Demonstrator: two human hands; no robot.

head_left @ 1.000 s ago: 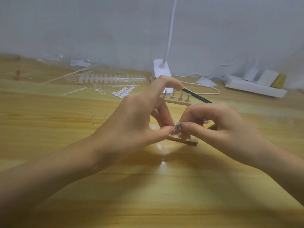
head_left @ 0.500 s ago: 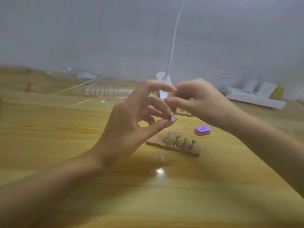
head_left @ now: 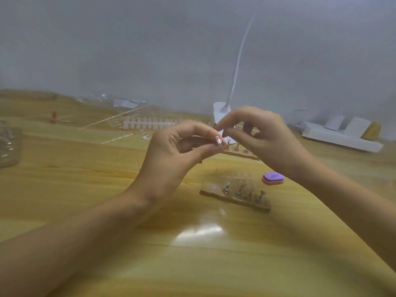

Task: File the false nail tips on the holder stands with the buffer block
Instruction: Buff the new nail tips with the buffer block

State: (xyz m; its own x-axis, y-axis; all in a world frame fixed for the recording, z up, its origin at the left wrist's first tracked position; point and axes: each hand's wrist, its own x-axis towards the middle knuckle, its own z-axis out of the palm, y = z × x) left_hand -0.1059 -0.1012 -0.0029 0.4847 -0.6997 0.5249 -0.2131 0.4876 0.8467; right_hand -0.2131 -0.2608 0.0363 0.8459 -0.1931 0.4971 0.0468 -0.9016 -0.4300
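Hands hover above the table [head_left: 85, 189]: left hand [head_left: 171, 151] pinches a holder stand [head_left: 219, 142]; grip unclear on right hand [head_left: 261, 133].

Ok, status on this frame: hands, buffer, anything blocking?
Left hand pinches a stand. Right hand curled beside it, grip unclear. Buffer on table, untouched. Nothing blocking.

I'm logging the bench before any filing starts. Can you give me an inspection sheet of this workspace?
Surface: wooden table, with lamp glare near the front.
Job's things: buffer block lying unused; near holder stand; far holder stand.
Clutter: white tip strip, clear tray, plastic bags.
Grippers: left hand pinches a small shiny piece; right hand is curled beside it, grip unclear.
Cables: power strip at rear right; leads too blurred to trace.
Surroundings: white lamp, grey wall.
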